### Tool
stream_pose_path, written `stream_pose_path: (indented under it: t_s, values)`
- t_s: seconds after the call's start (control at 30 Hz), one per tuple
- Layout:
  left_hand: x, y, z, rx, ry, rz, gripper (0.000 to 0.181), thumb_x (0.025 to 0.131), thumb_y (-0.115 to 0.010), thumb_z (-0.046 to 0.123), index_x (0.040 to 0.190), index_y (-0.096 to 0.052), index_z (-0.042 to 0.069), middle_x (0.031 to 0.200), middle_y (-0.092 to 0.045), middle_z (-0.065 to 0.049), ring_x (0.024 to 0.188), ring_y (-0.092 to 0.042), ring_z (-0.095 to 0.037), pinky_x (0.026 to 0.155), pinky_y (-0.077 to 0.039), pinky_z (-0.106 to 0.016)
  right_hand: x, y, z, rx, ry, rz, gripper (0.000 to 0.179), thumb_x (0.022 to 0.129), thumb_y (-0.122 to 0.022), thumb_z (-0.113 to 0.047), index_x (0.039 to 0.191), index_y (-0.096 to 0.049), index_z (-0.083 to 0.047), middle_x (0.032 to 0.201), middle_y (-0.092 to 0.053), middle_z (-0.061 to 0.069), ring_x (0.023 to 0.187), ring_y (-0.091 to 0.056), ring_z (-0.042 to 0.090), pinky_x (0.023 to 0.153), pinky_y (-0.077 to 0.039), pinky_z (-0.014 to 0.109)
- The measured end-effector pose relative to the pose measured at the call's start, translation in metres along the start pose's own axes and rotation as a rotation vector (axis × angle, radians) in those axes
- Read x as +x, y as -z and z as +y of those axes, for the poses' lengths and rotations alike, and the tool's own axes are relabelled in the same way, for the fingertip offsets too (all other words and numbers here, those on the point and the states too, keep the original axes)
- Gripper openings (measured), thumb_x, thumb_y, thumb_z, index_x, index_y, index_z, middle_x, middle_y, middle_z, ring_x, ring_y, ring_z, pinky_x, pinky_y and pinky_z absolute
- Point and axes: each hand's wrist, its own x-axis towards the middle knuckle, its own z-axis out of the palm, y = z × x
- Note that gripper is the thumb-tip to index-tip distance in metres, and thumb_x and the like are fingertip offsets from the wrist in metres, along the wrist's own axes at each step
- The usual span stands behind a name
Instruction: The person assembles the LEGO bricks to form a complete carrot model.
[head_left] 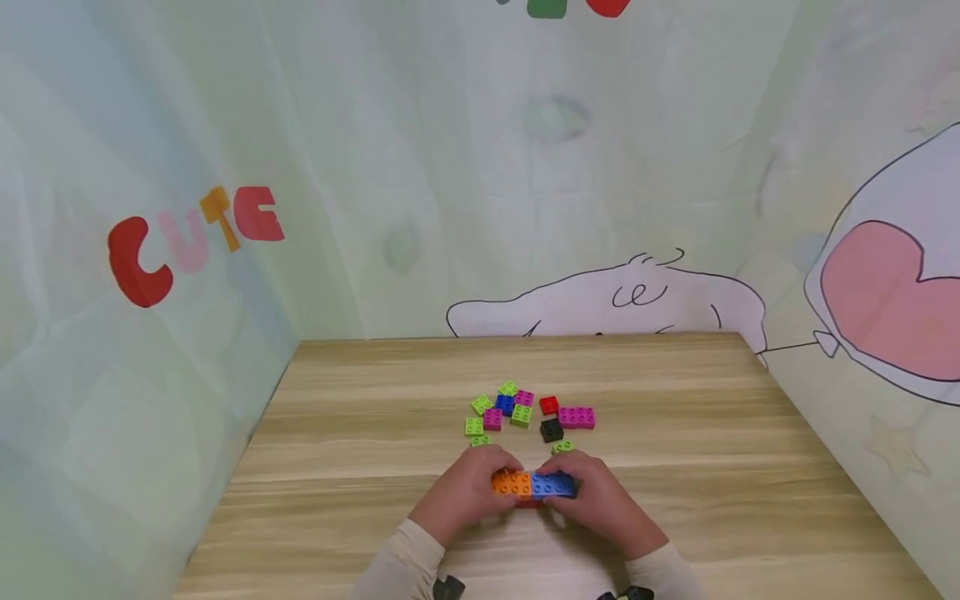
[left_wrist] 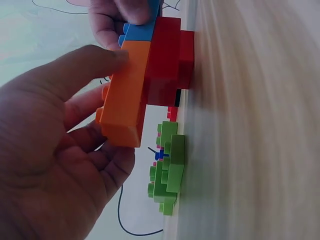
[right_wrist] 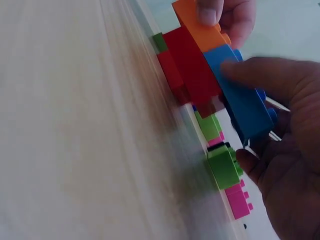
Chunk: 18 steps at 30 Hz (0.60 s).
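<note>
Near the table's front, my left hand [head_left: 471, 492] grips an orange building brick [head_left: 512, 483] between thumb and fingers. My right hand [head_left: 592, 497] pinches a blue building brick [head_left: 553, 485] that lies end to end with the orange one. Both top bricks sit across a wider red brick [left_wrist: 164, 60], as the left wrist view shows. Beneath that is a smaller red brick [right_wrist: 173, 78], close to or on the table. The outer ends of the orange and blue bricks overhang the red one. From above, the red bricks are mostly hidden.
Behind the hands lie loose bricks on the wooden table [head_left: 360, 433]: several lime green ones [head_left: 521, 415], magenta ones [head_left: 577, 417], a dark blue one [head_left: 505, 405], a small red one [head_left: 549, 405] and a black one [head_left: 552, 430]. A printed cloth backdrop [head_left: 420, 167] surrounds the table.
</note>
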Motion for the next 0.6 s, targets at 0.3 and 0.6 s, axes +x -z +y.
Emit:
stream_pose_path:
  t_s: [0.3, 0.6]
  values:
    - [0.002, -0.002, -0.001, 0.004, 0.022, -0.004, 0.032, 0.082, -0.088, 0.026, 0.112, -0.078, 0.021, 0.107, -0.071, 0.012, 0.102, -0.062, -0.010, 0.097, -0.053, -0.040, 0.017, 0.026, 0.046, 0.003, -0.040, 0.342, 0.038, 0.095, -0.075, -0.017, 0.132, -0.068, -0.008, 0.136, -0.065, 0.010, 0.130, -0.054, 0.037, 0.108, -0.041, 0.065]
    - [-0.001, -0.006, -0.004, -0.047, 0.042, -0.002, 0.030, 0.082, -0.088, 0.026, 0.110, -0.078, 0.024, 0.105, -0.070, 0.016, 0.099, -0.061, -0.006, 0.095, -0.054, -0.038, 0.040, 0.046, 0.090, -0.093, -0.195, 0.257, 0.056, 0.094, -0.076, -0.016, 0.146, -0.057, -0.010, 0.151, -0.052, 0.019, 0.142, -0.041, 0.045, 0.117, -0.029, 0.065]
